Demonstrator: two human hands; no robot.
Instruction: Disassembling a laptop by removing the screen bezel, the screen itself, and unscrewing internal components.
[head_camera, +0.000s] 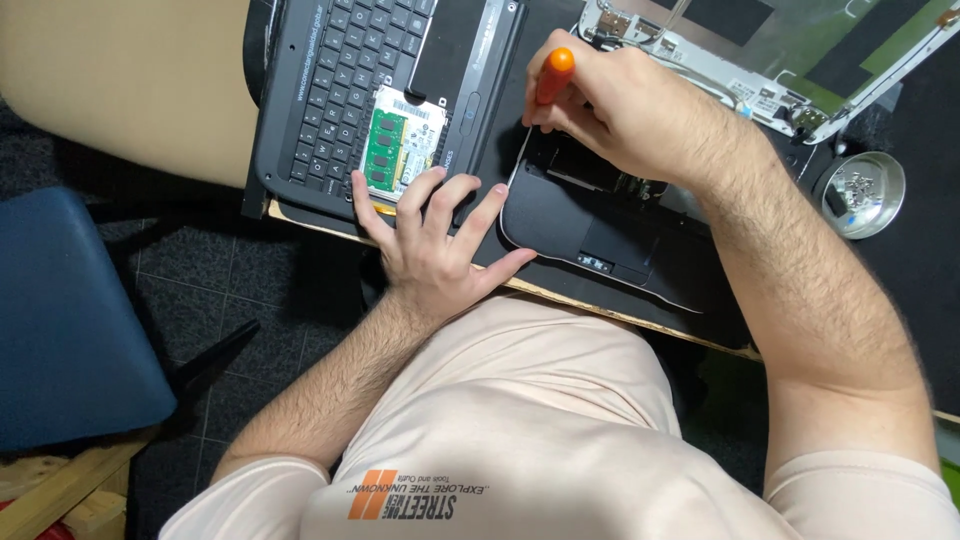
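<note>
My right hand (610, 105) grips a screwdriver with an orange handle (553, 75); its thin metal shaft slants down to the edge of a black laptop base (580, 225). My left hand (435, 235) lies flat with its fingers spread, beside the screwdriver tip and next to a removed black keyboard (335, 85). A green memory module on a white hard drive (400, 145) rests on the keyboard, just above my left fingertips.
A round metal dish of small screws (863, 193) stands at the right. A bare laptop lid shell (780, 50) lies at the top right. A blue chair seat (70, 320) is at the left, over a dark tiled floor.
</note>
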